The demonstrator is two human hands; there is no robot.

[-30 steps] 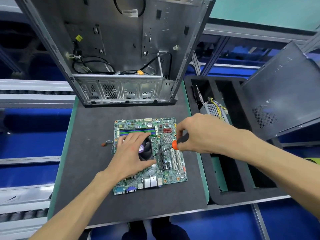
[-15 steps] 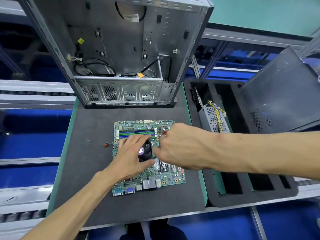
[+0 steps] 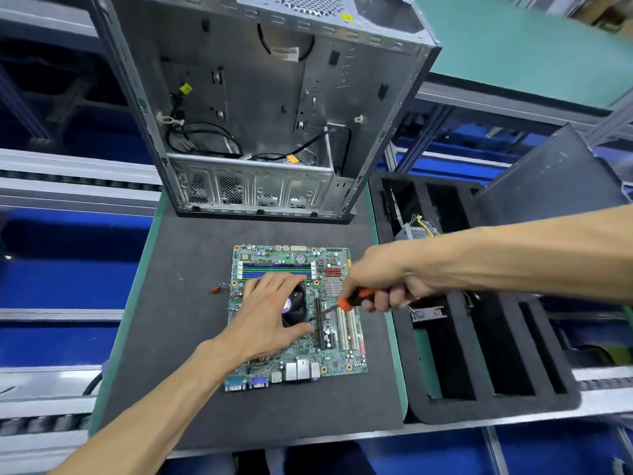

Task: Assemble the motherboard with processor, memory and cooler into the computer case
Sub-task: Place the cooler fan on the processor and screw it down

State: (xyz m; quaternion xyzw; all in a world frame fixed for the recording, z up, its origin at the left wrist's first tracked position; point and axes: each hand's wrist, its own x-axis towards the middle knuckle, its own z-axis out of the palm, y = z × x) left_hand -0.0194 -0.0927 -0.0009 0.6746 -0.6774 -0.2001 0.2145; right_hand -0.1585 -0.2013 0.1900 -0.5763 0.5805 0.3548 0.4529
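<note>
1. Motherboard [image 3: 337, 354] lies flat on the dark mat of the counter [image 3: 171, 337], in front of the upright, open computer case [image 3: 260, 97].
2. Left hand [image 3: 270, 320] rests on the cooler [image 3: 297, 308] near the board's centre; fingers spread and fairly straight, pressing down, thumb beside the fan's near right corner.
3. Right hand [image 3: 380, 282] grips an orange-handled screwdriver [image 3: 352, 299]; fingers curled tight round the handle.
4. Screwdriver shaft slants down-left; tip sits at the cooler's near right corner, just beside the left thumb.
5. Memory sticks [image 3: 275, 270] seated in slots behind the cooler.
6. Black foam tray [image 3: 496, 402] to the right, holding a power supply [image 3: 416, 231].
</note>
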